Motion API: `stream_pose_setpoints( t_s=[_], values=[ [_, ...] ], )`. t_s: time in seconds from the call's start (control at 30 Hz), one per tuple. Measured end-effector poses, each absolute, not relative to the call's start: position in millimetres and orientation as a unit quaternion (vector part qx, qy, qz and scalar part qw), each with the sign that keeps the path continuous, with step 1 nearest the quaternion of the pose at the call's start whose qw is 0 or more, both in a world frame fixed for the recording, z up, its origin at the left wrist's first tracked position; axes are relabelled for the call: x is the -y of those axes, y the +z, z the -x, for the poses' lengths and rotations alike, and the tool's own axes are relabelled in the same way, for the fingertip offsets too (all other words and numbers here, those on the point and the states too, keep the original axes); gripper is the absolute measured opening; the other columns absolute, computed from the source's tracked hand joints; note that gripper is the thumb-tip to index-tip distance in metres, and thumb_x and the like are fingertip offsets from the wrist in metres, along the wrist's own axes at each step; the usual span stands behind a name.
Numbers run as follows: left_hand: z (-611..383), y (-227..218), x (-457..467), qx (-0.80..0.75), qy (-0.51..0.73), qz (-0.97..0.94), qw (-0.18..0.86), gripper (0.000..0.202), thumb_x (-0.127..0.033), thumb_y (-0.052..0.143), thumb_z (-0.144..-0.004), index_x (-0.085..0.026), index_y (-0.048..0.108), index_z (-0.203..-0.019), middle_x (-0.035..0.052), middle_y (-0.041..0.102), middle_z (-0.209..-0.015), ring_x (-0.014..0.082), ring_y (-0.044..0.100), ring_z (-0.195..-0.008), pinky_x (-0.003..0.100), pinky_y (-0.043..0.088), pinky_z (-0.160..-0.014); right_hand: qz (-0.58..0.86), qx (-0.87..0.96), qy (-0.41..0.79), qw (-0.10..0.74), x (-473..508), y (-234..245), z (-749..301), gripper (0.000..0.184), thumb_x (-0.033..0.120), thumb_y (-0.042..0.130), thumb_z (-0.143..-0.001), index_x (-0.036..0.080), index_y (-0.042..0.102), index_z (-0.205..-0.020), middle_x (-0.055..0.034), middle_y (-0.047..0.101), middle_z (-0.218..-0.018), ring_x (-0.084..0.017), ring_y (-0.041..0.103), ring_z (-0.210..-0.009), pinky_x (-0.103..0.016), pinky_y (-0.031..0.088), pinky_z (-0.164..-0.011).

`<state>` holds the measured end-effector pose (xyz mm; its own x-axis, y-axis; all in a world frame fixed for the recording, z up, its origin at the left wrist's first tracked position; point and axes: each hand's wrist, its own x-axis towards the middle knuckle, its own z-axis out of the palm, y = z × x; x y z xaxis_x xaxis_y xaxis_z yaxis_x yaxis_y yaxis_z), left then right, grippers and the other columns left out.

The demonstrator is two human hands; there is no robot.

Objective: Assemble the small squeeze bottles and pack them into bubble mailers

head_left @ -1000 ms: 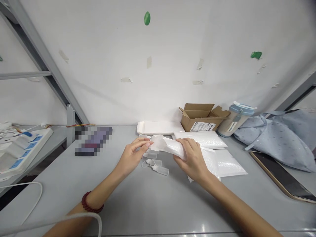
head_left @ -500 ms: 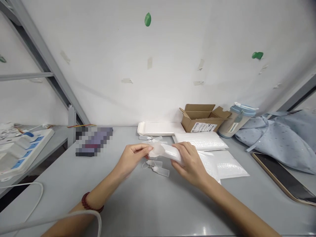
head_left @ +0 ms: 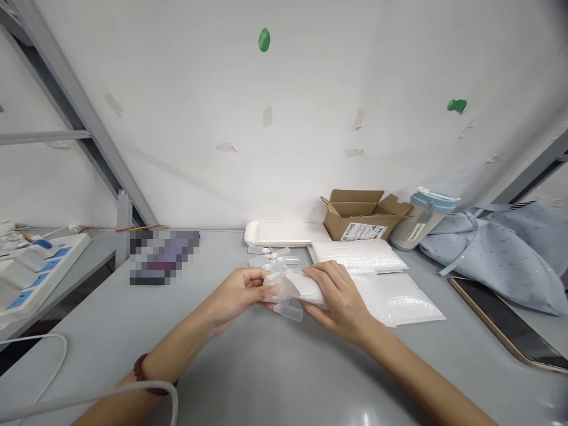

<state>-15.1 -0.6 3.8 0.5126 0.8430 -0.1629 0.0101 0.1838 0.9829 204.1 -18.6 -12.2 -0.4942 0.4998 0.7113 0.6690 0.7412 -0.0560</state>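
Between my hands is a white bubble mailer (head_left: 306, 286), lying sideways with its flap end toward the left. My left hand (head_left: 248, 291) pinches the translucent flap between thumb and fingers. Wrapped over the mailer's body from the right is my right hand (head_left: 337, 296), fingers curled round it. Small clear plastic dropper bottles (head_left: 289, 312) lie on the table just below the mailer, partly hidden by it and my left hand. Several more small bottles (head_left: 273, 255) lie behind it. More white bubble mailers (head_left: 394, 296) lie flat to the right of my right hand.
Along the wall stand a flat white box (head_left: 288, 233), an open cardboard box (head_left: 359, 219) and a blue-lidded cup (head_left: 421, 219). A blue patterned cloth bag (head_left: 501, 254) and a phone (head_left: 501, 319) are at right. At left are a power strip (head_left: 48, 266) and a white cable (head_left: 146, 384).
Both hands have come slightly nearer to me with the mailer. My left fingers now sit lower on its flap, and more of the bottles behind show.
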Motion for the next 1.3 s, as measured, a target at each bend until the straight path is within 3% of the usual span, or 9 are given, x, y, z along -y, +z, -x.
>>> stream_pose_setpoints(
  t_s=[0.23, 0.33, 0.5, 0.6, 0.73, 0.83, 0.97, 1.17, 1.3],
  values=[
    [7, -5, 4, -0.407, 0.323, -0.545, 0.658, 0.017, -0.025, 0.068, -0.069, -0.014, 0.063, -0.082, 0.0016, 0.062, -0.076, 0.0140, 0.053, -0.068, 0.023, 0.039, -0.062, 0.339, 0.879, -0.154, 0.299, 25, -12, -196, 0.044, 0.024, 0.053, -0.081, 0.008, 0.043, -0.121, -0.0188, 0.055, -0.111, -0.029, 0.050, -0.100, -0.043, 0.043, -0.080],
    [0, -10, 9, -0.434, 0.338, -0.549, 0.629, 0.008, -0.020, 0.063, -0.068, -0.015, 0.058, -0.070, -0.0036, 0.053, -0.062, 0.0103, 0.046, -0.056, 0.021, 0.033, -0.053, 0.328, 0.886, -0.176, 0.277, 29, -17, -191, 0.047, 0.019, 0.050, -0.080, 0.006, 0.042, -0.125, -0.0205, 0.053, -0.118, -0.032, 0.047, -0.109, -0.047, 0.041, -0.086],
    [-7, -15, 12, -0.439, 0.362, -0.578, 0.585, 0.015, -0.017, 0.058, -0.068, -0.015, 0.048, -0.056, -0.0053, 0.041, -0.054, 0.0088, 0.037, -0.053, 0.021, 0.029, -0.051, 0.329, 0.888, -0.208, 0.245, 37, -21, -185, 0.053, 0.010, 0.043, -0.077, 0.002, 0.040, -0.129, -0.0226, 0.049, -0.128, -0.034, 0.040, -0.122, -0.050, 0.040, -0.091],
    [-10, -13, 12, -0.454, 0.364, -0.577, 0.574, 0.013, -0.015, 0.059, -0.066, -0.015, 0.050, -0.056, -0.0047, 0.043, -0.054, 0.0094, 0.038, -0.054, 0.022, 0.029, -0.051, 0.338, 0.889, -0.209, 0.228, 38, -20, -184, 0.060, 0.008, 0.042, -0.075, -0.002, 0.034, -0.133, -0.0251, 0.040, -0.136, -0.035, 0.030, -0.129, -0.051, 0.040, -0.094],
    [-14, -12, 13, -0.467, 0.387, -0.534, 0.589, 0.006, -0.019, 0.064, -0.066, -0.016, 0.060, -0.063, -0.0022, 0.057, -0.059, 0.0149, 0.050, -0.061, 0.024, 0.036, -0.054, 0.340, 0.885, -0.224, 0.226, 38, -18, -183, 0.059, 0.004, 0.039, -0.075, -0.004, 0.033, -0.133, -0.0272, 0.036, -0.138, -0.035, 0.023, -0.134, -0.052, 0.041, -0.094],
    [-14, -13, 15, -0.460, 0.403, -0.498, 0.615, 0.016, -0.026, 0.064, -0.072, -0.019, 0.066, -0.086, 0.0006, 0.067, -0.073, 0.0201, 0.059, -0.073, 0.027, 0.043, -0.063, 0.334, 0.877, -0.266, 0.221, 38, -20, -181, 0.050, 0.002, 0.035, -0.081, 0.000, 0.040, -0.131, -0.0252, 0.041, -0.136, -0.034, 0.027, -0.132, -0.051, 0.042, -0.092],
    [-11, -12, 14, -0.422, 0.374, -0.457, 0.688, 0.033, -0.035, 0.062, -0.077, -0.020, 0.062, -0.107, 0.0053, 0.070, -0.090, 0.0221, 0.064, -0.083, 0.031, 0.048, -0.073, 0.330, 0.873, -0.284, 0.218, 37, -23, -178, 0.043, 0.002, 0.036, -0.086, 0.003, 0.044, -0.128, -0.0253, 0.044, -0.134, -0.035, 0.032, -0.130, -0.051, 0.043, -0.090],
    [-8, -7, 13, -0.424, 0.375, -0.430, 0.704, 0.034, -0.035, 0.063, -0.078, -0.018, 0.063, -0.107, 0.0066, 0.070, -0.094, 0.0204, 0.064, -0.083, 0.028, 0.048, -0.072, 0.338, 0.869, -0.258, 0.254, 36, -20, -182, 0.042, 0.002, 0.039, -0.086, 0.009, 0.048, -0.126, -0.0224, 0.056, -0.114, -0.033, 0.050, -0.111, -0.050, 0.045, -0.082],
    [-5, -5, 12, -0.440, 0.363, -0.427, 0.701, 0.030, -0.035, 0.063, -0.078, -0.017, 0.064, -0.102, 0.0056, 0.070, -0.088, 0.0189, 0.063, -0.080, 0.026, 0.047, -0.069, 0.332, 0.865, -0.251, 0.279, 37, -17, -185, 0.037, 0.003, 0.040, -0.086, 0.010, 0.053, -0.120, -0.0201, 0.059, -0.106, -0.029, 0.053, -0.104, -0.045, 0.047, -0.078]
  ],
)
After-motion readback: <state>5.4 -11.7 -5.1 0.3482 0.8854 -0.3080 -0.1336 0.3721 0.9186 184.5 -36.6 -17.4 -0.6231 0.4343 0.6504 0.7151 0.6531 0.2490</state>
